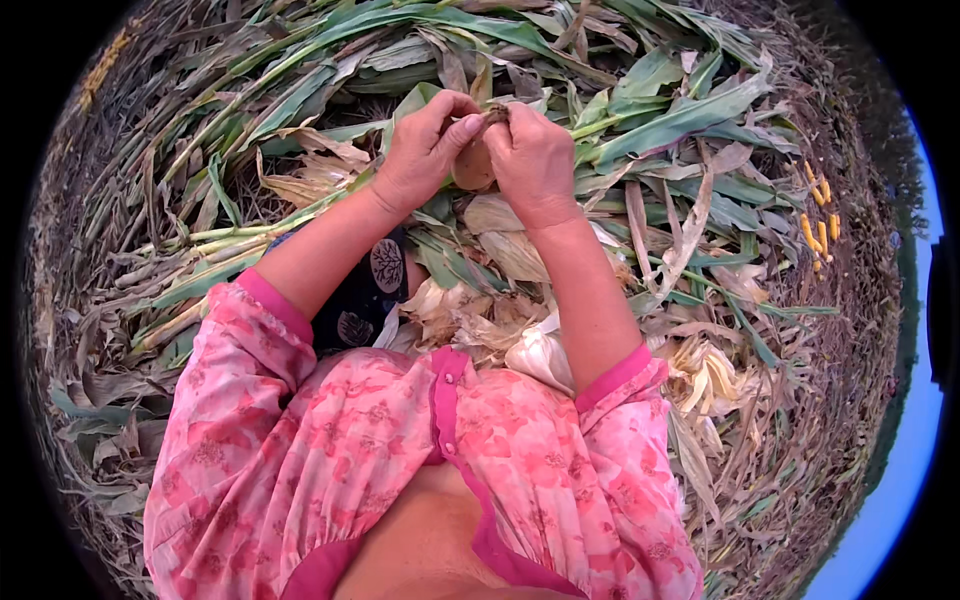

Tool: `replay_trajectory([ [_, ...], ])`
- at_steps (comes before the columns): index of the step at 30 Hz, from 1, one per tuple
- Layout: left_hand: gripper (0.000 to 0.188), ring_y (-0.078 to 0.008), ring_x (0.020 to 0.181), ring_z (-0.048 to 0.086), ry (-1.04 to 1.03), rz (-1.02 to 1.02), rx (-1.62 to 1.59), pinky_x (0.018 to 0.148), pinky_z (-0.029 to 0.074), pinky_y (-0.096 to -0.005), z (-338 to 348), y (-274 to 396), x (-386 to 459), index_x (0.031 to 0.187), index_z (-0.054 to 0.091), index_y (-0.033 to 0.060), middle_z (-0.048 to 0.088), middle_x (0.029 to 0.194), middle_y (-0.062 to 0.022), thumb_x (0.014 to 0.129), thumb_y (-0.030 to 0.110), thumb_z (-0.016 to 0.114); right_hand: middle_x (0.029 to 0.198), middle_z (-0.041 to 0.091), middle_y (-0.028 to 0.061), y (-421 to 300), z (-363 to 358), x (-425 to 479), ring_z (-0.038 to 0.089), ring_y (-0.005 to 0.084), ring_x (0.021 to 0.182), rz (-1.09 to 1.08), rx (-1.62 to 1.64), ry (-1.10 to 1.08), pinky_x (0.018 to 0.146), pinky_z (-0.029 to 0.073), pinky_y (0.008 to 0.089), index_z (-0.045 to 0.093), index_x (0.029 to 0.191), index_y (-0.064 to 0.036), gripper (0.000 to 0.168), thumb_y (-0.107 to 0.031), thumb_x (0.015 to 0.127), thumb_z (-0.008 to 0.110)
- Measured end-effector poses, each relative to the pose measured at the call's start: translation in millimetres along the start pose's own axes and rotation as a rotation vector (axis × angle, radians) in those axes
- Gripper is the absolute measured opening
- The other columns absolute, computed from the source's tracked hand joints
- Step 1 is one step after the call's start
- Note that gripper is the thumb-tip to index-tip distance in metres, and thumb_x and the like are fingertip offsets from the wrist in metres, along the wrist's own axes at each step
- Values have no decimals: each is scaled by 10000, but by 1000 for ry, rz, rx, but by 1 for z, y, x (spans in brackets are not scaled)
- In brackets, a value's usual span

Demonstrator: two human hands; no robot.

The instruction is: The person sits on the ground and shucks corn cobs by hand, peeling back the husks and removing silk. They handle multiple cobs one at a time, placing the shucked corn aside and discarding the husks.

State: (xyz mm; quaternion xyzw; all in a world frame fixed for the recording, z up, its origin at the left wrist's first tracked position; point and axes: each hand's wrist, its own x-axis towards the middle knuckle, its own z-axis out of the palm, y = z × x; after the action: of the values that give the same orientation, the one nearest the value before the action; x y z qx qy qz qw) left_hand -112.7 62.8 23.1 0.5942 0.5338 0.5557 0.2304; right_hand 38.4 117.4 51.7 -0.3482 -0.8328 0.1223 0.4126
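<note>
Both hands are close together at the brown, dried tip of an ear of corn [472, 166] in its pale husk. My left hand [431, 139] pinches near that tip with thumb and fingers. Fingers curled, my right hand [532, 161] grips the tip from the other side and hides part of the ear. Loose dry husks [510, 244] lie just below my wrists. Green corn leaves [637, 124] surround the hands on the far side.
Cut corn stalks [217, 244] lie in a heap to the left. Peeled yellow corn cobs [817, 225] rest on the ground at the far right. Torn husks [705, 375] are by my right elbow. Patterned dark cloth [349, 300] covers my leg beneath my left forearm.
</note>
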Motion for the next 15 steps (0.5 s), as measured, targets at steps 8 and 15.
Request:
replay_trajectory([
  [8,537,-310,966,645,21,265,362,861,508,-356,-2,19,-10,1230,542,6,650,1066,-169,880,385,693,875,701,160,39,28,-8,678,263,778,659,637,-42,700,516,385,670,973,7,188,-113,896,547],
  [15,370,-193,871,593,280,-161,-72,805,479,-318,16,-8,4,1118,584,-8,643,932,-116,955,323,609,1024,665,115,30,37,-20,608,228,1094,689,1556,68,1024,442,379,604,1092,20,181,-53,992,472],
])
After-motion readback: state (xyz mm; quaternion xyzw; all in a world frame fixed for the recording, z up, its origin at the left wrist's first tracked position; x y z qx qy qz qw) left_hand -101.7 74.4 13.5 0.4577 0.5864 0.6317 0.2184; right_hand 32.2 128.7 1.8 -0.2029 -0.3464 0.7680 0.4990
